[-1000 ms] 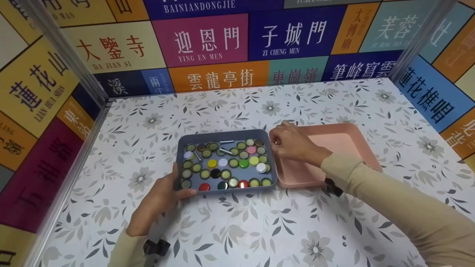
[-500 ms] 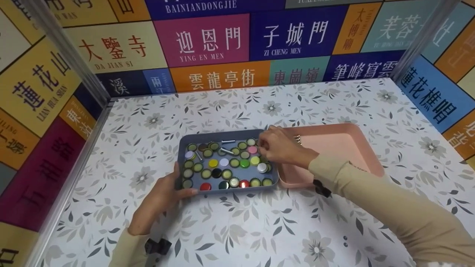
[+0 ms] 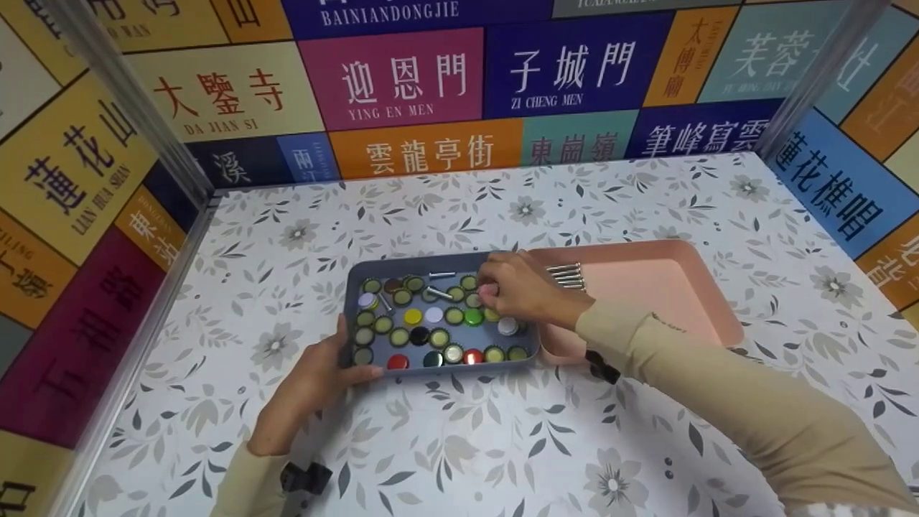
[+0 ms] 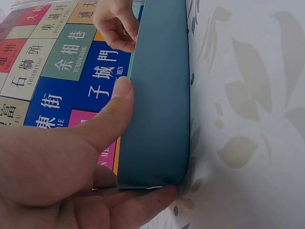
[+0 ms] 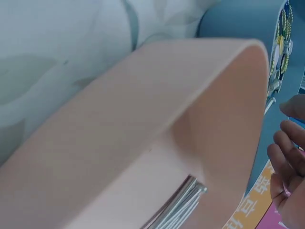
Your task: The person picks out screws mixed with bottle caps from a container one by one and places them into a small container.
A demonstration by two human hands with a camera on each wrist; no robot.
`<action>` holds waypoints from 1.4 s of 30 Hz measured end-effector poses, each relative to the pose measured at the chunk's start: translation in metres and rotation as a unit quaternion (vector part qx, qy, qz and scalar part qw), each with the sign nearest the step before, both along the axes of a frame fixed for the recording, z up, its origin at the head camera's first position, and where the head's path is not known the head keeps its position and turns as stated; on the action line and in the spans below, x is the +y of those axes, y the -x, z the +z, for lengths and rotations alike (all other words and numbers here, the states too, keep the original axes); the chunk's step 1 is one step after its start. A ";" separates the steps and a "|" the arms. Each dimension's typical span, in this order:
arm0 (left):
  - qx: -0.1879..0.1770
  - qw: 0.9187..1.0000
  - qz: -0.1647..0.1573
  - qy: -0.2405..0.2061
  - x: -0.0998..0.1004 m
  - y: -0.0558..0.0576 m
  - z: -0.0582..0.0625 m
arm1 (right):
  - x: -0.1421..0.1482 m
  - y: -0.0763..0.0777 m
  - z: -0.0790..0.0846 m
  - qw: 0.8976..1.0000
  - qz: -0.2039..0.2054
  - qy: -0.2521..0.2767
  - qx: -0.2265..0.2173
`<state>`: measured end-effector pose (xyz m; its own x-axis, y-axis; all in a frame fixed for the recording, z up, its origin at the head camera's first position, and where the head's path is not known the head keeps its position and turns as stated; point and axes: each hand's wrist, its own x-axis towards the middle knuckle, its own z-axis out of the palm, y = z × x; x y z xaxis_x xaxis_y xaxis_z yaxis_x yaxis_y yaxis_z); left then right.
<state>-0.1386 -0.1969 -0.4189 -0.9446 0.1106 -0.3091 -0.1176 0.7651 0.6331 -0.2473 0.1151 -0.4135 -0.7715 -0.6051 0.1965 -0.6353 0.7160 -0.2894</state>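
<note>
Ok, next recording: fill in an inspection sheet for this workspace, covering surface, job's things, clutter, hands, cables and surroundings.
Surface: white tabletop with grey leaf print.
Job's things: blue-grey rectangular tray with mixed round crimped bottle caps and three visible silver headed metal pins; beside it, pink rectangular tray with a bunch of similar pins.
Clutter: nothing seen.
Hands: left hand holds the blue-grey tray's near left corner; right hand, fingers bent, is over that tray's right end, grip unclear.
Cables: nothing seen.
Surroundings: multicoloured wall panels with Chinese lettering, behind and at both sides.
</note>
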 end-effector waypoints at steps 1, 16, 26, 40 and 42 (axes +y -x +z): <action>0.000 1.000 0.001 -0.001 0.000 0.000 0.000 | -0.002 0.000 0.001 1.000 -0.004 -0.006 -0.006; -0.004 1.000 0.009 -0.016 0.001 0.000 0.001 | -0.026 -0.005 0.000 0.999 -0.022 -0.023 -0.009; 0.004 1.000 0.005 -0.004 0.001 -0.001 0.001 | -0.038 -0.006 -0.001 1.000 -0.014 -0.009 -0.024; -0.006 1.000 0.015 -0.012 0.003 -0.001 0.002 | -0.050 -0.005 -0.007 0.998 -0.047 -0.007 -0.046; -0.009 1.000 0.016 -0.014 0.003 0.000 0.002 | -0.051 -0.005 -0.007 0.997 -0.050 -0.007 -0.050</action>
<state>-0.1384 -0.1941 -0.4169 -0.9419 0.0892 -0.3237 -0.1535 0.7432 0.6512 -0.2426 0.0637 -0.4201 -0.8438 -0.5258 0.1074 -0.5284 0.7792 -0.3371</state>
